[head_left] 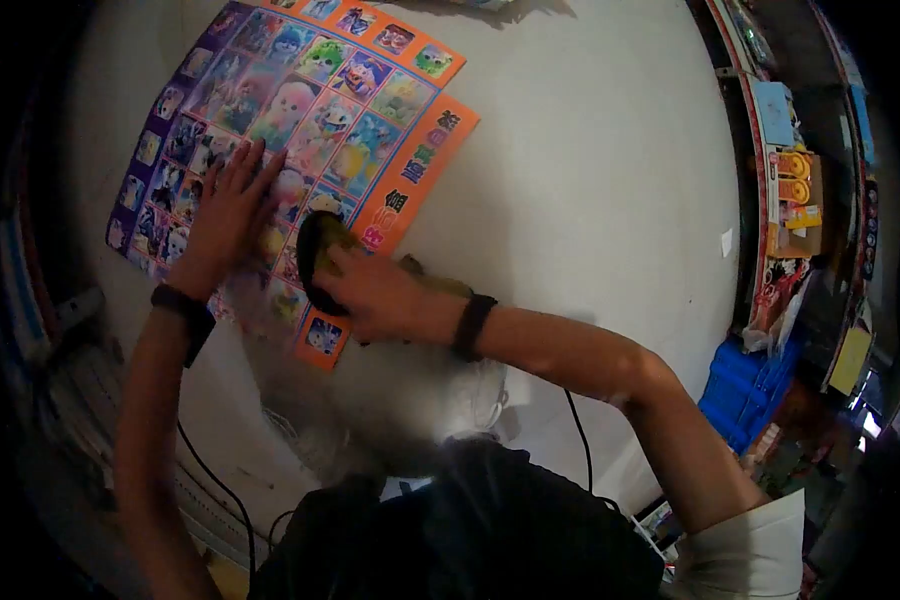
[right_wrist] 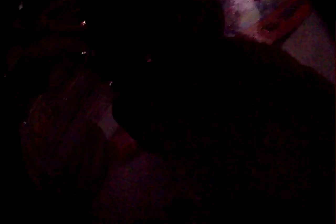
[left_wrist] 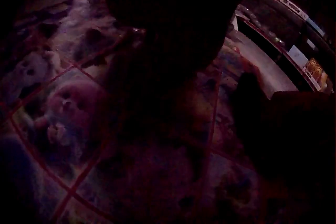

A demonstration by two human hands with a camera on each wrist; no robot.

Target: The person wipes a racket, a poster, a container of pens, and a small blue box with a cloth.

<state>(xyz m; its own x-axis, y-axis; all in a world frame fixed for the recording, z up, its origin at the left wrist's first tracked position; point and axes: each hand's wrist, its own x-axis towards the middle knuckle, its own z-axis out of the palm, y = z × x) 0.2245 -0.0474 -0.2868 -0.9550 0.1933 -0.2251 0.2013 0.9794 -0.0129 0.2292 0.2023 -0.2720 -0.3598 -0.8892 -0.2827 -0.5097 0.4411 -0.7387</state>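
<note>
A colourful sheet (head_left: 355, 160) printed with rows of small cartoon pictures, with orange and purple borders, lies on a pale surface at the upper left of the head view. On its lower middle rests the left hand (head_left: 232, 215), fingers extended and somewhat spread. To its right, the right hand (head_left: 385, 290) grips a dark, rounded object (head_left: 315, 250) with a yellow-green part, low on the sheet near the orange border. What this object is, I cannot tell. The left wrist view shows the printed sheet (left_wrist: 68, 108) dimly; the right wrist view is mostly black, with a corner of the sheet (right_wrist: 286, 19).
Shelves at the right hold a cardboard box (head_left: 805, 205) with yellow items and a light blue box (head_left: 773, 112). Below them stands a blue crate (head_left: 745, 390). Black cables (head_left: 582, 440) hang near the person's body. A small white scrap (head_left: 727, 242) lies at the right.
</note>
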